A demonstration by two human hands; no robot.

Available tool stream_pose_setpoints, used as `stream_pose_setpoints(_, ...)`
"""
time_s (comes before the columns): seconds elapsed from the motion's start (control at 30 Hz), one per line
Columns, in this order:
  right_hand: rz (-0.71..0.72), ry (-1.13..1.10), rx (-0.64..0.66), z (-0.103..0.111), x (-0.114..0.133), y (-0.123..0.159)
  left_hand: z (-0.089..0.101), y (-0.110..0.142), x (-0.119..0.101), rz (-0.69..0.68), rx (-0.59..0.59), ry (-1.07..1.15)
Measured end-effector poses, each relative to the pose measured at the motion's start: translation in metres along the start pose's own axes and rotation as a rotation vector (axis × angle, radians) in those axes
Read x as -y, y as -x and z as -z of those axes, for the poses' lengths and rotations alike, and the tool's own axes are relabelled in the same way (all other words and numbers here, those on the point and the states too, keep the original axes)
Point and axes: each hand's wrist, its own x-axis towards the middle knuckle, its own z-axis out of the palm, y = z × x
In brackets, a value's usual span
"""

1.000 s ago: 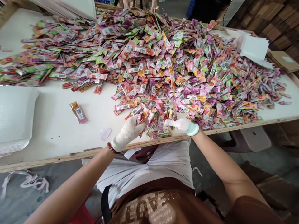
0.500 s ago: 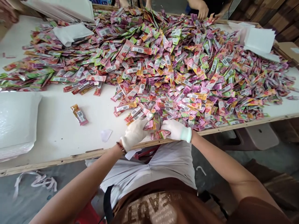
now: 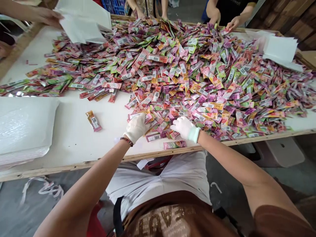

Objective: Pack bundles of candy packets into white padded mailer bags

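Observation:
A broad heap of small stick sachets (image 3: pixel 170 75), pink, green, orange and purple with barcodes, covers the table. My left hand (image 3: pixel 137 127), in a white knit glove, rests at the heap's near left edge, fingers over a pink sachet and thumb apart from them. My right hand (image 3: pixel 183 127), gloved the same way, is over sachets nearer the middle, its fingers bent and a little apart; the undersides of both hands are hidden. Between the hands and the table edge lies a pink-and-green sachet (image 3: pixel 174 144). One orange-and-pink sachet (image 3: pixel 93 121) lies alone at left.
A stack of white padded sheets or bags (image 3: pixel 26 128) stands at left. White sheets (image 3: pixel 281 51) lie on the heap at right. Another person's hand (image 3: pixel 48 16) holds white sheets (image 3: pixel 82 21) at the far left. Co-workers' hands (image 3: pixel 233 23) reach in across the table. The wooden rim (image 3: pixel 98 162) runs before me.
My hands have moved apart, the left one going left and forward. The pink-and-green sachet now lies loose by the edge. At the far left, a person's hand has lifted white sheets.

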Motion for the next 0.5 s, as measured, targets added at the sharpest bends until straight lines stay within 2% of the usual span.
stream_pose_setpoints(0.1, -0.014, -0.006, -0.08, -0.005, 0.002, 0.009, -0.003, -0.006, 0.006, -0.027, 0.028, -0.066)
stream_pose_setpoints(0.2, 0.04, -0.06, -0.204, -0.002, 0.003, 0.023, 0.003, 0.006, 0.018, -0.085, -0.049, -0.079)
stream_pose_setpoints(0.27, 0.061, -0.106, -0.217, 0.005, 0.004, 0.027, 0.009, 0.017, 0.022, -0.101, -0.095, -0.048)
stream_pose_setpoints(0.37, 0.042, -0.13, -0.193, 0.019, 0.005, 0.015, 0.011, 0.026, 0.016, -0.107, -0.089, 0.027)
stream_pose_setpoints(0.5, 0.013, -0.051, -0.168, 0.028, 0.009, -0.02, -0.003, 0.019, 0.003, -0.071, 0.003, 0.033)
